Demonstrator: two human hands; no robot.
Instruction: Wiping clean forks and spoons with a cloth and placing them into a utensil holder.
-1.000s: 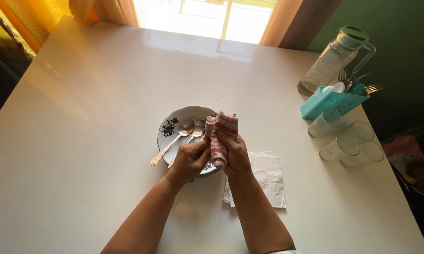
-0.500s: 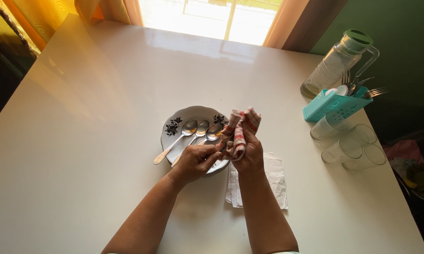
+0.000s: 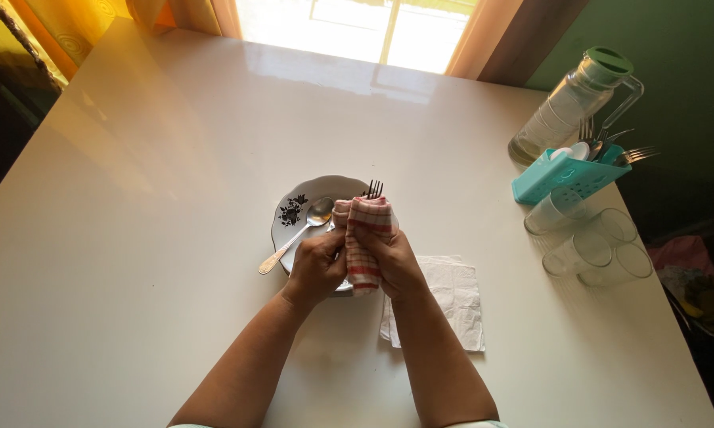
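Observation:
My right hand grips a red and white checked cloth wrapped around a fork, whose tines stick out above the cloth. My left hand presses against the cloth and holds the fork's lower end from the left. Both hands are over a white plate with dark flower prints. A spoon lies on the plate with its handle over the left rim. Other cutlery on the plate is hidden behind the cloth.
A folded white napkin lies right of my hands. At the right edge stand a turquoise cutlery basket, several clear glasses and a glass jug with a green lid. A window and orange curtains lie beyond the white table.
The cloth was lifted to the right off the plate, showing three spoons. Now the hands are together again over the plate, and the cloth wraps a fork instead.

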